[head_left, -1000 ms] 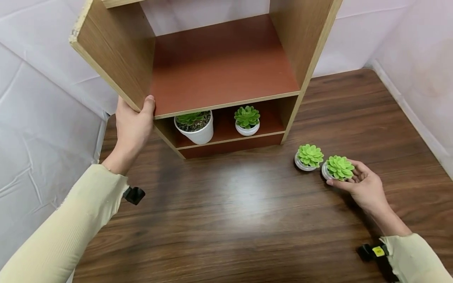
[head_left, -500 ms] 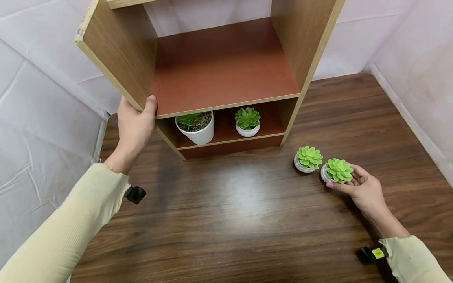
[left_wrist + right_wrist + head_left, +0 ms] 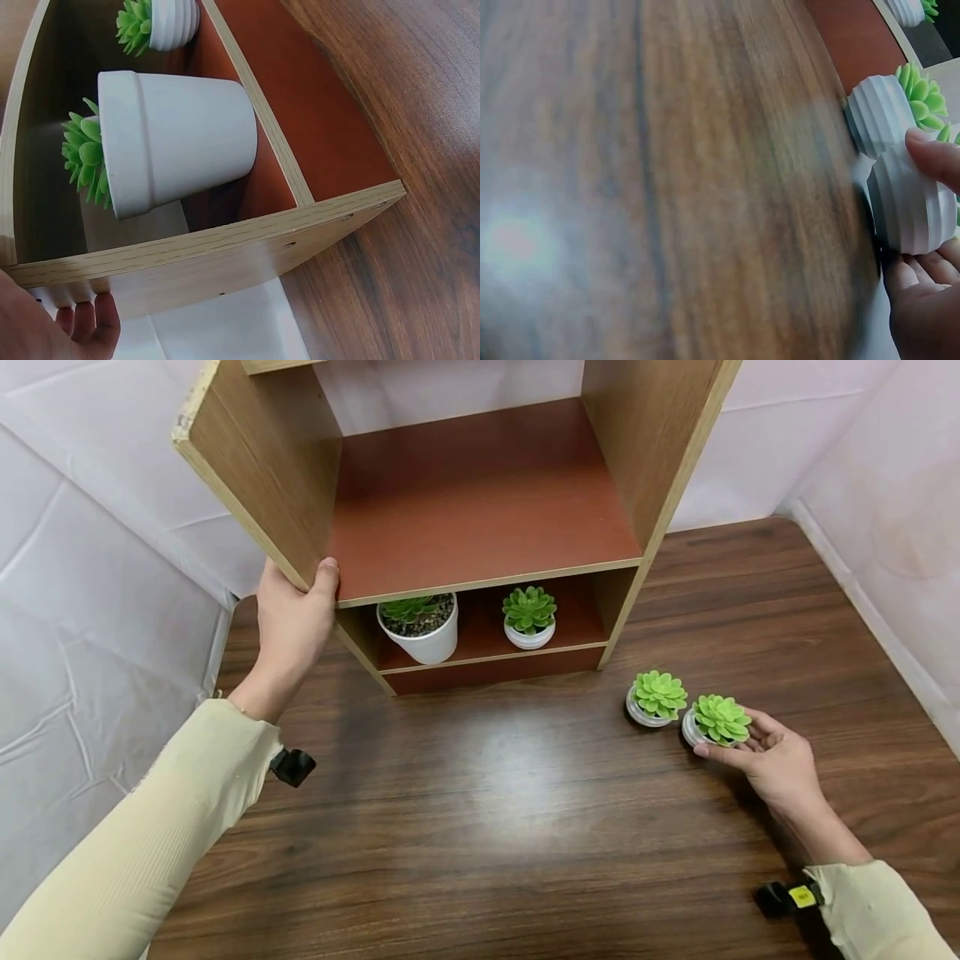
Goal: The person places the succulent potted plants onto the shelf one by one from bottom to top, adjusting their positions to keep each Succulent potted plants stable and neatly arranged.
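Note:
A wooden shelf unit (image 3: pixel 480 510) with red-brown boards stands at the back of the table. My left hand (image 3: pixel 295 614) grips the edge of its left side panel, thumb on the inner face and fingers behind. My right hand (image 3: pixel 780 764) holds a small potted succulent (image 3: pixel 722 720) by its white ribbed pot, thumb on the near side and fingers on the far side. A second small succulent (image 3: pixel 657 697) sits just left of it; in the right wrist view the two pots (image 3: pixel 913 202) look close together or touching.
In the shelf's lower compartment stand a larger white pot (image 3: pixel 429 639) with a succulent and gravel, at the left, and a small potted succulent (image 3: pixel 529 617) at the right. The brown wooden table (image 3: pixel 480 827) meets white sheeted walls (image 3: pixel 847 452).
The head view has shifted slightly, so the shelf appears a little further right. Both hands keep their holds, and the pots stay in place.

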The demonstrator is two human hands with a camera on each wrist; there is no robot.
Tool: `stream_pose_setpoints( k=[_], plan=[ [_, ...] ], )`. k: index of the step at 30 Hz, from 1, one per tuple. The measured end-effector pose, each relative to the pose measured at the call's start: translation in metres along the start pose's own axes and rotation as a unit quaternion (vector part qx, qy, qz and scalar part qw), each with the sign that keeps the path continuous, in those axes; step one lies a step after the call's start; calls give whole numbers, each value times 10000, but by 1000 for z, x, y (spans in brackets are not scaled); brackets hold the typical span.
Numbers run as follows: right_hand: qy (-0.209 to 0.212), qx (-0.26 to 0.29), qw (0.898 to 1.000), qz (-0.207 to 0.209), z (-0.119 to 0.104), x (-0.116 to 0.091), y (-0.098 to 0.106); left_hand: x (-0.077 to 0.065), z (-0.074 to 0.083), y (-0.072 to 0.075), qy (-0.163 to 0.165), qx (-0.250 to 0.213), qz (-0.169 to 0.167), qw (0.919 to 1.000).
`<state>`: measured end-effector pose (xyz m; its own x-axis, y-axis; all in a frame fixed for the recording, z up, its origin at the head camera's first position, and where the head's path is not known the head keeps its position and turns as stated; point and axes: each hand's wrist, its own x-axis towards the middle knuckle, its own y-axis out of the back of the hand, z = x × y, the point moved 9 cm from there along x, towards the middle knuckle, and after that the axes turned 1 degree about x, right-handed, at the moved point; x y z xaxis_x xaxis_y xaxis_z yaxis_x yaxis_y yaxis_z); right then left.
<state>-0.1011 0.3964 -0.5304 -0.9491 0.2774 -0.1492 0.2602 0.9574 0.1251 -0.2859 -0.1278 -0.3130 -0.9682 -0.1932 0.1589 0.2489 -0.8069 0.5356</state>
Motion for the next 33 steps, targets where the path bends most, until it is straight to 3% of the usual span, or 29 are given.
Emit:
stream_pose_setpoints(
  k=[5, 8, 18, 26, 33],
  plan=[
    [-30, -922, 9957, 108, -8, -1, 4, 0, 0, 0, 11, 50, -5, 10000],
    [-41, -1136, 9934, 133, -13, -2, 6, -1, 0, 1, 12, 38, -23, 10000],
    [-137, -822, 9965, 94, -30, -3, 3, 0, 2, 1, -75, -29, -64, 9999],
    [-221, -1137, 9933, 16, -48, -2, -8, 0, 2, 2, -107, 10, 2, 9999],
    [27, -580, 9981, -205, -70, -1, -22, -1, 1, 0, -102, -13, -17, 9999]
  ],
)
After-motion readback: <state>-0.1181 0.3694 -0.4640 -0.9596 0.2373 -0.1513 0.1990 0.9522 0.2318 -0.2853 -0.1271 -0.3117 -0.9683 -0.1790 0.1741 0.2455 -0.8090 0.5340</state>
